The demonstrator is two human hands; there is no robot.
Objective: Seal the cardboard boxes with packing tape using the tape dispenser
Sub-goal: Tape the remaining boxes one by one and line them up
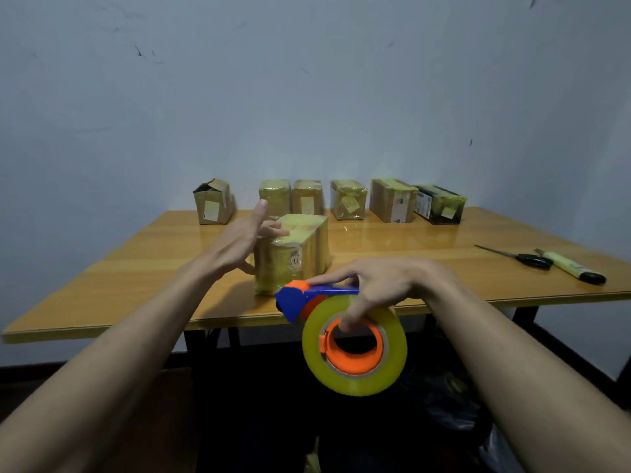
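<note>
Near the surface (136, 268) front edge stands the taped box (293, 254). Left hand (244, 238), fingers spread, touches its left side, gripping nothing. Right hand (379, 285) grips the tape dispenser (341, 329) just below-right of the box; cutter end points toward it.

Box labels (211, 209): writing too small to read. Near box (293, 254): lower front corner hidden behind tape dispenser (341, 322). Both forearms: cut off at bottom frame edge. Under the desk (136, 268): too dark to make out.
</note>
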